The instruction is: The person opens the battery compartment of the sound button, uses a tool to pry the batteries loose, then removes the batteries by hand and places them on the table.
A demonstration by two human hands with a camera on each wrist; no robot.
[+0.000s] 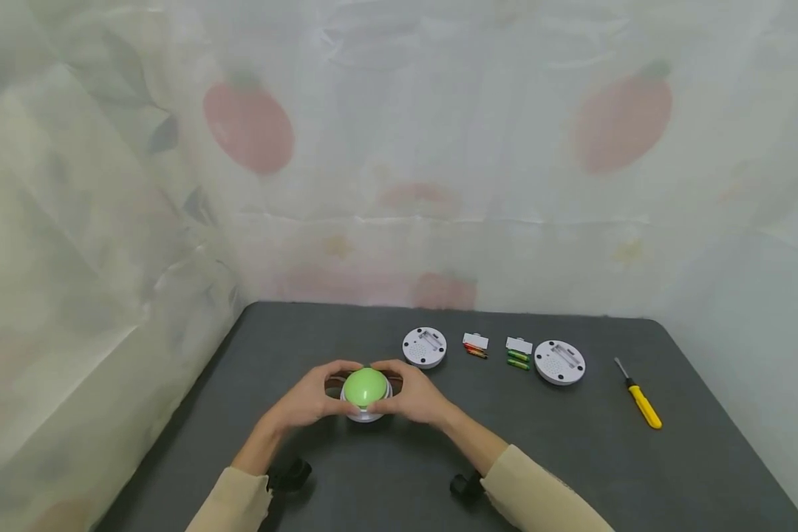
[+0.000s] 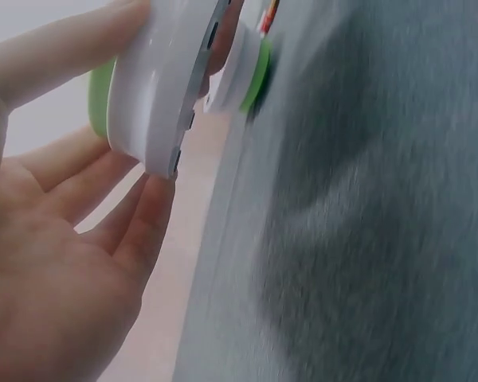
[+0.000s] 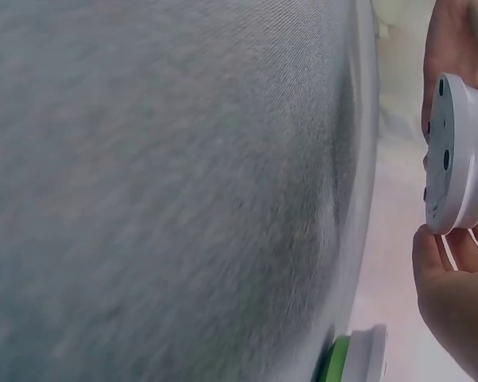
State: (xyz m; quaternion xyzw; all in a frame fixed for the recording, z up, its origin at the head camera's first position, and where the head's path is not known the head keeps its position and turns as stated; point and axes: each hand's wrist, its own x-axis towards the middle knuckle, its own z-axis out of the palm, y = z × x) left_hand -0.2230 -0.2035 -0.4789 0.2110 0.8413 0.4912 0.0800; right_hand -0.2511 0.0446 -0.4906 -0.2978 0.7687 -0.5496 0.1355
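Both hands hold a round push button [image 1: 365, 388] with a green dome and a white base, at the left of the middle of the dark table. My left hand [image 1: 309, 395] grips its left side, thumb at the near edge and fingers curved round the far side. From the right, my right hand [image 1: 420, 395] grips it in a mirrored way. In the left wrist view the white base [image 2: 163, 87] is raised off the table, dome facing away from it. Small dark feet dot its underside [image 3: 438, 171] in the right wrist view.
Two more white button bases lie underside up, one beyond the hands [image 1: 424, 348] and one further right [image 1: 559, 362]. Between them are small white battery covers [image 1: 519, 345], red-orange batteries [image 1: 476, 352] and green batteries [image 1: 519, 360]. A yellow-handled screwdriver [image 1: 645, 406] lies far right.
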